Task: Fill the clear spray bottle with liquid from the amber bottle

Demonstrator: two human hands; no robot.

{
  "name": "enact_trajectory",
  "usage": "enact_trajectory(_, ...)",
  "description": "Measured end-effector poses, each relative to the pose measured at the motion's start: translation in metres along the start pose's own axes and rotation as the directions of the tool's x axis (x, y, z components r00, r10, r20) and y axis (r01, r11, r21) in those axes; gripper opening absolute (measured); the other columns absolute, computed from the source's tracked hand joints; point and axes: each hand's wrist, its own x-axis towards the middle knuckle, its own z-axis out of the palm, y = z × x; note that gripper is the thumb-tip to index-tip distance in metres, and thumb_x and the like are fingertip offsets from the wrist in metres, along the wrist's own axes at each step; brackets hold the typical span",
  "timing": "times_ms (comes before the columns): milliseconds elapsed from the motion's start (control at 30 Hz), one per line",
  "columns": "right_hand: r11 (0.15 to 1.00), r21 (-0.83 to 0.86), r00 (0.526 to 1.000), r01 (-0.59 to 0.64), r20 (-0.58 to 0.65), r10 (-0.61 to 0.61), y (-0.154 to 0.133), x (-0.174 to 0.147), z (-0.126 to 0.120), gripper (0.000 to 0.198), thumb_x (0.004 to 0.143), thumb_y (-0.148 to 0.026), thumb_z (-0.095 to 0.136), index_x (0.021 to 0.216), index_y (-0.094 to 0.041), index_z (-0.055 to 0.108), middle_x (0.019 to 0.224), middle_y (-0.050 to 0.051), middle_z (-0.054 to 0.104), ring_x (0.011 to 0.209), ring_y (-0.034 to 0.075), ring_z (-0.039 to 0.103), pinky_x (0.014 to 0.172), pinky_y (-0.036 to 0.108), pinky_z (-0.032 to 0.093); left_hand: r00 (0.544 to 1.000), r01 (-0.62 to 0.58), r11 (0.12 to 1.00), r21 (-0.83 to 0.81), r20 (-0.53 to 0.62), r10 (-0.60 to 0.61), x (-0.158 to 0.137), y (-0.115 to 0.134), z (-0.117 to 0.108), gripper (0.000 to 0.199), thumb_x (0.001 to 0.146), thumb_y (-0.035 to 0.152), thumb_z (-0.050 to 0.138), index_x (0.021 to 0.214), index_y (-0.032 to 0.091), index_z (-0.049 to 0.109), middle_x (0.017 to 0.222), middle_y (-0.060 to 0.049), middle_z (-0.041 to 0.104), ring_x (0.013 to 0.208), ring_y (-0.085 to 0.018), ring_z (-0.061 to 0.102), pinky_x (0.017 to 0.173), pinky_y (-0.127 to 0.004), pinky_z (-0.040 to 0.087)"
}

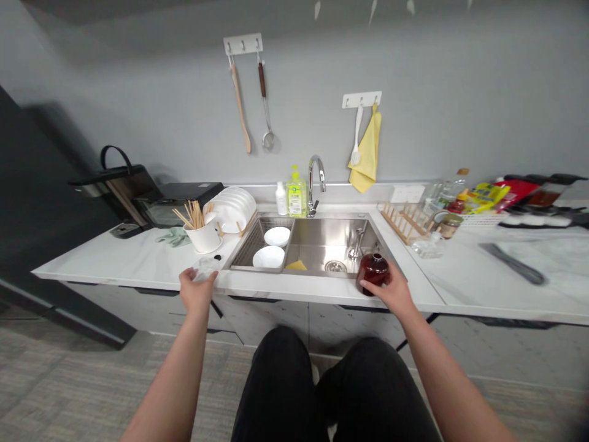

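Note:
My right hand (pixel 394 288) is closed around a dark red glass bottle (pixel 374 268) with a short, narrow neck. The bottle is upright at the sink's front right edge. At the counter's front edge on the left, my left hand (pixel 197 288) has its thumb and fingers around a clear, see-through object (pixel 206 266), whose exact kind I cannot make out. A small black piece (pixel 218 257) is just beyond it. Between my hands is the steel sink (pixel 317 236). Two white bowls (pixel 269 258) sit in its left basket, and a yellow cloth or sponge (pixel 297 265) lies near the front.
Behind the left hand stand a white pot of chopsticks (pixel 202 237) and a rack of white plates (pixel 234 205). A green soap bottle (pixel 296 195) and the faucet (pixel 315 184) rise behind the sink. Right of it are a wooden rack (pixel 405 222), jars and a black utensil (pixel 513 264).

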Motion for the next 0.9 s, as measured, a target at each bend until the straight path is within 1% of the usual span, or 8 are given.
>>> enact_trajectory(100, 1.000, 0.002, 1.000, 0.003, 0.009, -0.003, 0.008, -0.002, 0.001, 0.096, 0.073, -0.066, 0.106, 0.149, -0.020, 0.070, 0.137, 0.019, 0.084, 0.123, 0.043, 0.083, 0.114, 0.068, 0.067, 1.000, 0.022, 0.998, 0.054, -0.014, -0.022, 0.000, 0.001, 0.005, 0.079, 0.073, 0.052, 0.102, 0.128, 0.026, 0.051, 0.135, -0.015, 0.073, 0.137, -0.041, 0.072, 0.126, -0.064, 0.051)
enact_trajectory(233, 0.999, 0.009, 0.999, -0.035, 0.009, 0.034, 0.013, -0.005, 0.002, 0.097, 0.075, -0.065, 0.105, 0.152, -0.020, 0.068, 0.140, 0.020, 0.083, 0.126, 0.044, 0.082, 0.117, 0.070, 0.064, 0.999, 0.031, 0.994, 0.104, -0.029, -0.029, 0.001, 0.002, 0.010, 0.079, 0.076, 0.052, 0.101, 0.130, 0.026, 0.050, 0.136, -0.015, 0.073, 0.138, -0.040, 0.072, 0.126, -0.062, 0.051)
enact_trajectory(367, 0.999, 0.024, 0.999, -0.046, 0.022, 0.045, 0.011, -0.008, 0.004, 0.100, 0.075, -0.064, 0.105, 0.155, -0.020, 0.066, 0.145, 0.022, 0.080, 0.133, 0.045, 0.080, 0.123, 0.071, 0.060, 0.999, 0.029, 0.991, 0.127, -0.023, -0.026, 0.004, 0.002, 0.012, 0.081, 0.077, 0.053, 0.100, 0.135, 0.023, 0.052, 0.140, -0.019, 0.073, 0.141, -0.043, 0.071, 0.126, -0.062, 0.051)
enact_trajectory(500, 0.997, 0.053, 0.997, -0.053, 0.058, 0.050, 0.007, -0.007, 0.004, 0.097, 0.076, -0.064, 0.105, 0.153, -0.022, 0.066, 0.143, 0.021, 0.081, 0.129, 0.043, 0.081, 0.122, 0.068, 0.061, 0.999, 0.033, 0.992, 0.126, -0.009, -0.032, 0.009, 0.000, 0.012, 0.088, 0.077, 0.054, 0.101, 0.143, 0.021, 0.052, 0.144, -0.019, 0.072, 0.145, -0.043, 0.068, 0.128, -0.063, 0.050)
enact_trajectory(633, 0.998, 0.047, 0.996, -0.038, 0.082, 0.034, 0.010, -0.007, -0.001, 0.109, 0.071, -0.064, 0.108, 0.159, -0.021, 0.061, 0.150, 0.023, 0.078, 0.140, 0.046, 0.077, 0.128, 0.071, 0.056, 0.999, 0.042, 0.999, -0.001, 0.031, -0.042, 0.016, -0.007, 0.006, 0.102, 0.068, 0.054, 0.104, 0.149, 0.021, 0.051, 0.155, -0.020, 0.068, 0.149, -0.043, 0.066, 0.130, -0.062, 0.050)
enact_trajectory(700, 0.999, 0.029, 0.996, -0.020, 0.091, 0.017, 0.014, -0.010, -0.005, 0.118, 0.070, -0.062, 0.110, 0.167, -0.023, 0.055, 0.161, 0.024, 0.071, 0.150, 0.047, 0.071, 0.133, 0.072, 0.051, 0.998, 0.042, 0.994, -0.100, 0.043, -0.038, 0.022, -0.009, -0.001, 0.097, 0.072, 0.051, 0.098, 0.151, 0.021, 0.050, 0.162, -0.021, 0.064, 0.152, -0.041, 0.065, 0.130, -0.060, 0.051)
enact_trajectory(800, 0.999, 0.041, 0.997, 0.001, 0.076, -0.004, 0.022, -0.018, -0.014, 0.126, 0.074, -0.062, 0.109, 0.177, -0.029, 0.046, 0.178, 0.023, 0.056, 0.159, 0.047, 0.064, 0.134, 0.071, 0.051, 0.999, 0.016, 0.982, -0.189, 0.042, -0.008, 0.037, -0.014, -0.019, 0.079, 0.082, 0.037, 0.077, 0.154, 0.022, 0.046, 0.169, -0.020, 0.060, 0.154, -0.034, 0.066, 0.131, -0.053, 0.053)
enact_trajectory(900, 0.999, 0.045, 1.000, 0.022, 0.016, -0.022, 0.029, -0.027, -0.020, 0.127, 0.077, -0.064, 0.106, 0.181, -0.033, 0.039, 0.178, 0.022, 0.055, 0.159, 0.048, 0.063, 0.132, 0.074, 0.052, 0.993, -0.068, 0.952, -0.299, 0.072, 0.093, 0.056, -0.020, -0.036, 0.077, 0.078, 0.028, 0.068, 0.153, 0.023, 0.047, 0.169, -0.019, 0.061, 0.154, -0.033, 0.066, 0.131, -0.054, 0.053)
